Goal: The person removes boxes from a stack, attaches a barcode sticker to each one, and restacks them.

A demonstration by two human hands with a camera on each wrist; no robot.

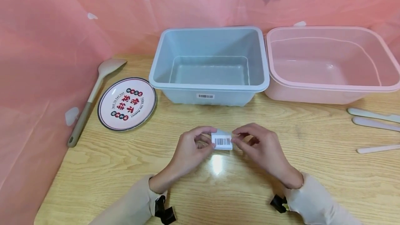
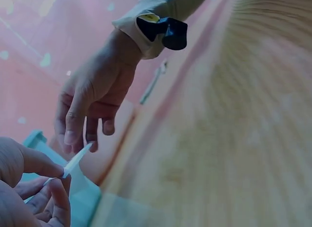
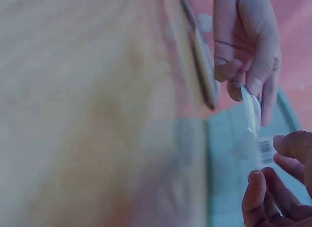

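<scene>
A small flat white packet (image 1: 221,141) with a barcode label is held up over the wooden table. My left hand (image 1: 192,147) pinches its left edge between thumb and fingers. Close to the packet's right edge is my right hand (image 1: 263,148), fingers loosely bent. In the right wrist view, the right thumb (image 3: 288,143) and fingertips (image 3: 265,175) stand apart. A pale translucent flap (image 3: 245,146) shows beside them; whether they touch it is unclear. The left wrist view shows the packet (image 2: 77,157) nearly edge-on.
Behind the hands stands a blue basin (image 1: 209,87), with a pink basin (image 1: 331,88) to its right. At left lie a printed plate (image 1: 128,103) and a spatula (image 1: 85,117) with a brown handle. Several pale utensils (image 1: 375,123) lie at the right edge.
</scene>
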